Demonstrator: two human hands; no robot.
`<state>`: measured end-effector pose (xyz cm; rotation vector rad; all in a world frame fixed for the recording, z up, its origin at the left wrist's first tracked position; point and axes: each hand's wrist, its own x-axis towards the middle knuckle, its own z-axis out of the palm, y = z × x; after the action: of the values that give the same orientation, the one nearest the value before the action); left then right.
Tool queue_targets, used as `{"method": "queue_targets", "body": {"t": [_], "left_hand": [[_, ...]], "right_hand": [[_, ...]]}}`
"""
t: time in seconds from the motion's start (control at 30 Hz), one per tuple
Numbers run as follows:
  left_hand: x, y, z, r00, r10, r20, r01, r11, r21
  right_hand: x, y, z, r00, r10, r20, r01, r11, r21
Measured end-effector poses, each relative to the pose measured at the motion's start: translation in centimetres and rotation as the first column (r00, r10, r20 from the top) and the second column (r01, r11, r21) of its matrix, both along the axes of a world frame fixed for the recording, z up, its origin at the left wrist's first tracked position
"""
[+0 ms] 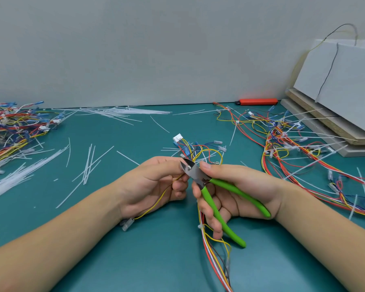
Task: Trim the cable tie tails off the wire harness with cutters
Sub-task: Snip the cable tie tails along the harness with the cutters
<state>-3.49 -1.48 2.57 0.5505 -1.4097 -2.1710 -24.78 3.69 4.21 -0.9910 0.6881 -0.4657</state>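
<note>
My left hand [154,182] grips a wire harness [200,150] of yellow, red and blue wires above the green table; its white connector [177,137] points away from me. My right hand [236,190] holds green-handled cutters [217,199], thumb on the steel head. The open jaws [187,166] sit at a small white cable tie on the bundle, right at my left fingertips. More of the harness hangs down below my right hand [215,258], with another white tie [201,226] on it.
Cut white tie tails [89,163] litter the table's left and back. A heap of harnesses [15,129] lies far left, another with long tie tails [303,148] at right. An orange knife [257,101] lies by the wall; stacked boards [329,123] stand at right.
</note>
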Motion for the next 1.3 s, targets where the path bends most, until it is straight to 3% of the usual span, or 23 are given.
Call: {"method": "queue_targets", "body": {"t": [0.63,1.3], "left_hand": [[0.11,-0.01,-0.09,1.000,-0.001,-0.022,0.001,1.000,0.015],[-0.03,0.15,0.06,1.000,-0.011,0.009,0.011,1.000,-0.027]], "right_hand": [[0.59,0.41,0.53,0.999,0.004,-0.048,-0.007,0.998,-0.058],[0.03,0.10,0.27,1.000,0.013,-0.012,-0.013,1.000,0.023]]}}
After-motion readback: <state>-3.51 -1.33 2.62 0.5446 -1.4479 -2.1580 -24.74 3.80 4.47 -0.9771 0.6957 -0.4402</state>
